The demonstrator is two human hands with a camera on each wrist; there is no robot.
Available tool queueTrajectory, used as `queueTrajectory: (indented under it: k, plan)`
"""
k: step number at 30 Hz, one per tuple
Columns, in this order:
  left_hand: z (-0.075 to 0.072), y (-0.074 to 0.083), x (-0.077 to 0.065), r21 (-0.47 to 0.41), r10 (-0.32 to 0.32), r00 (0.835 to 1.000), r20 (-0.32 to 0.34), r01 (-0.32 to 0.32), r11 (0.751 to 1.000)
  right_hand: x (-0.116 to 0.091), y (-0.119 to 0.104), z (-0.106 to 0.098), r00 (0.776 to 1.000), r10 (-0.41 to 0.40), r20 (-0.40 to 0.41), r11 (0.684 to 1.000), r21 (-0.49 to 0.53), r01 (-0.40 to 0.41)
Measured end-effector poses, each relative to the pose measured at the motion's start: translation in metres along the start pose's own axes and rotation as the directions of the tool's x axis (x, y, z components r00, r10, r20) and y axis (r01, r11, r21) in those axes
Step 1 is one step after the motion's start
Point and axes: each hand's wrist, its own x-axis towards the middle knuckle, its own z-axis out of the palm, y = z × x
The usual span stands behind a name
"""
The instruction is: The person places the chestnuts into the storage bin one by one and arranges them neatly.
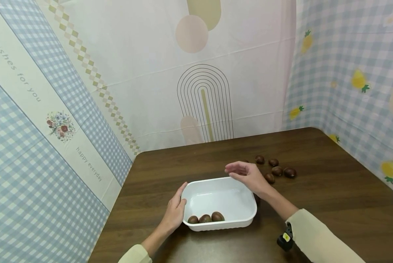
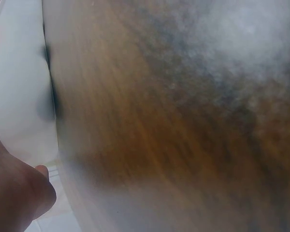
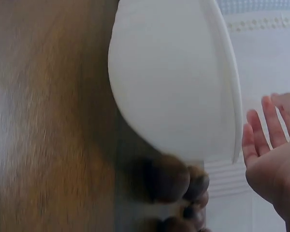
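Note:
A white rectangular baking dish [image 1: 222,225] sits on the wooden table, with 3 chestnuts [image 1: 217,216] lying along its near side. My left hand [image 1: 174,213] grips the dish's left end, the thumb over the rim and the fingers along the outside wall. Above the far right corner of the dish hovers my right hand [image 1: 249,178], fingers loosely extended. In the right wrist view the right palm [image 3: 275,164] shows nothing in it. Several loose chestnuts [image 1: 277,171] lie on the table to the right, partly hidden by the right hand and forearm.
The brown wooden table [image 1: 157,175] reaches back to a patterned cloth wall [image 1: 150,95]. Blue checked cloth [image 1: 331,73] hangs on the right side. A black wrist device [image 1: 285,239] is worn under the right sleeve.

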Motion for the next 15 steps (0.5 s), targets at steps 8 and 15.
queueTrajectory:
  k: [8,15]
  plan:
    - [0.0,0.001,-0.001,-0.013,-0.001,1.0,0.001,0.001,1.0,-0.006,0.021,-0.023,0.982,0.049,-0.181,0.995,-0.077,-0.064]
    - [0.0,0.001,-0.001,-0.026,-0.001,1.0,-0.001,0.001,1.0,-0.011,0.032,-0.034,0.976,0.127,-0.176,0.979,-0.134,-0.152]
